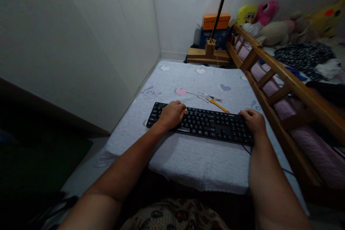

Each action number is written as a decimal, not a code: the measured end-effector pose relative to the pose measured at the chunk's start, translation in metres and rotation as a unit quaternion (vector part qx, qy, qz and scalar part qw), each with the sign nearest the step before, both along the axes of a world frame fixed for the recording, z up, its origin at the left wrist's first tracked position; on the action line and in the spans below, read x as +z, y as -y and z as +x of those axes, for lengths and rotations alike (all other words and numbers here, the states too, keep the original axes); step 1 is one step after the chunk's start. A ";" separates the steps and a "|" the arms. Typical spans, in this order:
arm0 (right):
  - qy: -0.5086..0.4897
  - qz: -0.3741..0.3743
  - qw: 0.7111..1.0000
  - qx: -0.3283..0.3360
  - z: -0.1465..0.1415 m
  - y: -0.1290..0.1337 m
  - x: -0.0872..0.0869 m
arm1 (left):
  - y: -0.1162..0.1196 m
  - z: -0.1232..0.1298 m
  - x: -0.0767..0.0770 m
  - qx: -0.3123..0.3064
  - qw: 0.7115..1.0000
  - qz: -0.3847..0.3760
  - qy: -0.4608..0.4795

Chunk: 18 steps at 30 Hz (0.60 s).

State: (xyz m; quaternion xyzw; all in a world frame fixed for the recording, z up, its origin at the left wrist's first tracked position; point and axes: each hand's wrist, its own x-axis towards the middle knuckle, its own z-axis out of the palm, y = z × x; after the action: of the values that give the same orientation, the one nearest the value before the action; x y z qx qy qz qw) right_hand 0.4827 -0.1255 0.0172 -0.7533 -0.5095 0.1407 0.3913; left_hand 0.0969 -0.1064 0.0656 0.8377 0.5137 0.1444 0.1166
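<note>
A black keyboard [207, 123] lies across the cloth-covered table. My left hand [173, 114] rests over the keyboard's left part, its fingers closed around something small and yellowish at the fingertips, too small to name. At the keyboard's right end, my right hand [253, 119] grips the far corner with thumb and fingers. Just beyond the keyboard lie a brush with an orange handle [219, 105] and some thin metal tools [198, 95]. A dark cable runs out from under the keyboard near my right forearm.
The table's pale cloth [183, 154] has heart prints. A white wall panel [107, 36] borders the left side, a wooden bed rail [283, 79] the right. Behind the table stand a wooden base with a pole [208, 55] and an orange box [215, 21]. Plush toys lie on the bed.
</note>
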 end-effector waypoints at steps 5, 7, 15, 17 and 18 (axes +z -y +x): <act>0.005 0.008 1.000 0.004 0.001 -0.001 -0.002 | 0.008 -0.001 0.001 -0.035 0.999 -0.017 -0.017; 0.004 0.003 1.000 0.004 0.001 -0.001 -0.002 | 0.013 -0.003 0.002 -0.053 0.998 -0.020 -0.020; 0.005 -0.007 1.000 -0.004 -0.001 0.000 0.000 | 0.035 -0.015 0.005 -0.105 0.994 -0.029 -0.015; 0.002 -0.009 1.000 -0.004 -0.002 0.000 0.000 | 0.041 -0.019 0.005 -0.110 0.993 -0.030 -0.010; 0.000 -0.009 1.000 -0.004 -0.002 0.000 0.001 | 0.044 -0.022 0.004 -0.113 0.993 -0.031 -0.007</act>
State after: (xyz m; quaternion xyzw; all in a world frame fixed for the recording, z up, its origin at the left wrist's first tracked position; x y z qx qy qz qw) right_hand 0.4806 -0.1259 0.0179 -0.7589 -0.5052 0.1435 0.3851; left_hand 0.0753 -0.1502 0.0699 0.8871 0.4210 0.1089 0.1546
